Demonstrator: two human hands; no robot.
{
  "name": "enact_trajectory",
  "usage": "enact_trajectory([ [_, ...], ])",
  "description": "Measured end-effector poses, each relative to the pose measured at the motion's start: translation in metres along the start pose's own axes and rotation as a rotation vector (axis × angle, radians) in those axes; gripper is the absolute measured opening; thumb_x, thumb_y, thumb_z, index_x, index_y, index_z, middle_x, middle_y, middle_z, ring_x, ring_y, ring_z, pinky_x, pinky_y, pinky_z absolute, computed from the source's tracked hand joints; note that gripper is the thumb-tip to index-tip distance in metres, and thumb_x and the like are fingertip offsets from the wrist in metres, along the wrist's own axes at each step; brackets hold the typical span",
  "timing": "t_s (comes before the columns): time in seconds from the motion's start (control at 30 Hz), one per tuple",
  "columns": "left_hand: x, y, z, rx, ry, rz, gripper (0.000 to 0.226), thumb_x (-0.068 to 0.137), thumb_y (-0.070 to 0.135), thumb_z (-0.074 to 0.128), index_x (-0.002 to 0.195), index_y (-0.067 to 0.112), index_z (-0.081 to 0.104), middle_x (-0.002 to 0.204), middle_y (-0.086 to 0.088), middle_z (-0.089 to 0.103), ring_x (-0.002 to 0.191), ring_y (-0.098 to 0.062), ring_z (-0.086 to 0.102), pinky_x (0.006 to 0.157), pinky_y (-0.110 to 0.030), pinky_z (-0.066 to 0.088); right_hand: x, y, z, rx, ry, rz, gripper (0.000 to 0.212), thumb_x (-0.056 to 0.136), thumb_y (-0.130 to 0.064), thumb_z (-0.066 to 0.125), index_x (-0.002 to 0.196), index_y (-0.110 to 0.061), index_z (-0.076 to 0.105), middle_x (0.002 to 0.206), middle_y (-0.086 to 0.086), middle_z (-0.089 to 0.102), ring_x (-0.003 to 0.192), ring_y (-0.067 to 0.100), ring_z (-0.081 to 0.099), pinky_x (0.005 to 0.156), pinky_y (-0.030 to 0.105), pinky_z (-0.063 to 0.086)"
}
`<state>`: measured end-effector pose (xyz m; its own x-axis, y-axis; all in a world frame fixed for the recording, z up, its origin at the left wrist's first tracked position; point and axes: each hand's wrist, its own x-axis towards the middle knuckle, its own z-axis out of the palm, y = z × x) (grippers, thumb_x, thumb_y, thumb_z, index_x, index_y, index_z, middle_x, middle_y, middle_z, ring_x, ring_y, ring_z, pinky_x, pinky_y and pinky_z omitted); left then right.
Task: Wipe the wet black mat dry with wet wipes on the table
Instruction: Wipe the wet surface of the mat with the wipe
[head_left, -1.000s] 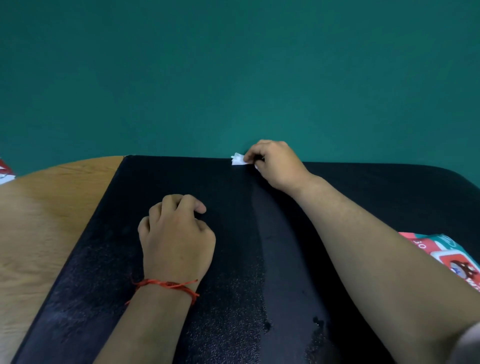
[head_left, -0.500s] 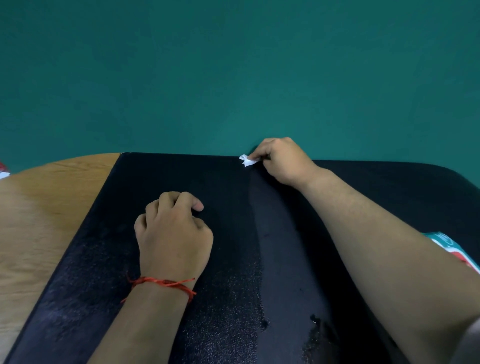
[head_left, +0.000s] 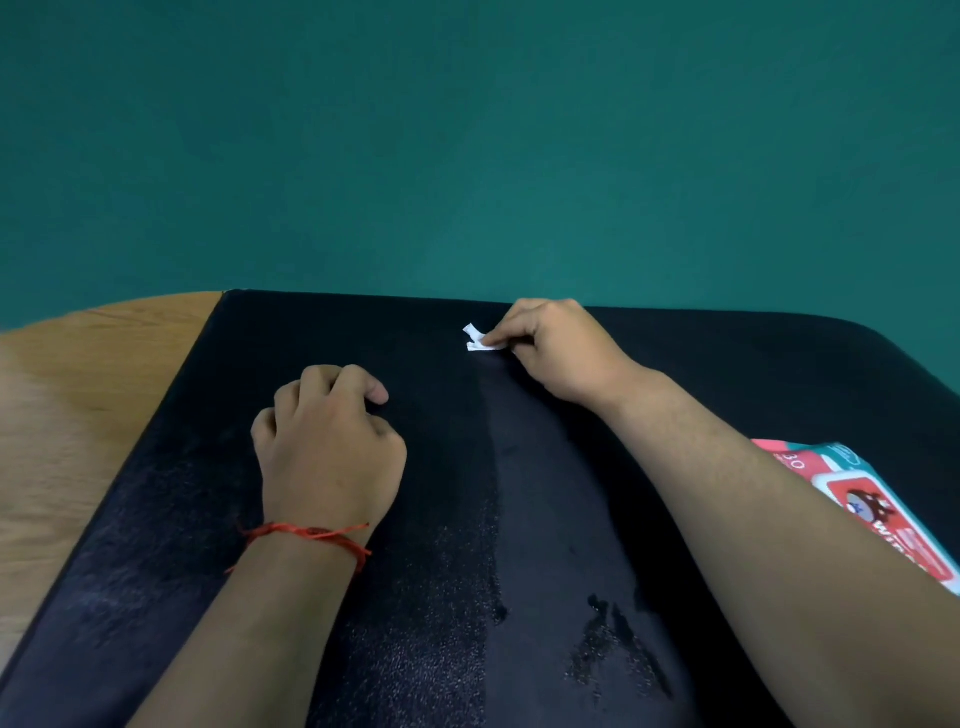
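Pinching a crumpled white wipe (head_left: 479, 339), the right hand (head_left: 566, 353) retreats from the far edge of the wet black mat (head_left: 156, 519), likely starting another pass; the left hand (head_left: 332, 452) rests fisted, empty.

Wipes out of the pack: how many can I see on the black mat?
1: a crumpled wipe, pinched by the right hand near the far edge of the mat. More may be hidden.

Flat black mat (head_left: 545, 519), wet patches near front; small crumpled white wipe (head_left: 477, 339) on it near far edge.
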<state>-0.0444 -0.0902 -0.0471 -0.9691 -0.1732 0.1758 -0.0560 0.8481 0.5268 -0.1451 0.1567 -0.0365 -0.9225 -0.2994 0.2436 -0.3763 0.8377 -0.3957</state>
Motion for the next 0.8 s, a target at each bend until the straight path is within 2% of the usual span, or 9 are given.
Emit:
enact_trajectory([
  [0.47, 0.001, 0.0, 0.002, -0.006, 0.018, 0.013, 0.032, 0.091, 0.01, 0.056, 0.112, 0.033, 0.064, 0.129, 0.006, 0.054, 0.133, -0.024, 0.043, 0.119, -0.048, 0.023, -0.053, -0.024, 0.006, 0.01, 0.007, -0.041, 0.046, 0.092, 0.007, 0.063, 0.112, -0.03, 0.083, 0.103, -0.019, 0.07, 0.102, 0.01, 0.064, 0.093, 0.037, 0.056],
  [0.8, 0.001, -0.001, 0.004, -0.002, 0.024, 0.024, 0.033, 0.091, 0.01, 0.055, 0.113, 0.032, 0.065, 0.131, 0.005, 0.054, 0.133, -0.025, 0.043, 0.119, -0.049, 0.023, -0.089, -0.038, 0.006, 0.03, -0.001, -0.063, 0.045, 0.094, 0.005, 0.065, 0.113, -0.031, 0.083, 0.101, -0.017, 0.07, 0.1, 0.009, 0.062, 0.09, 0.035, 0.055],
])
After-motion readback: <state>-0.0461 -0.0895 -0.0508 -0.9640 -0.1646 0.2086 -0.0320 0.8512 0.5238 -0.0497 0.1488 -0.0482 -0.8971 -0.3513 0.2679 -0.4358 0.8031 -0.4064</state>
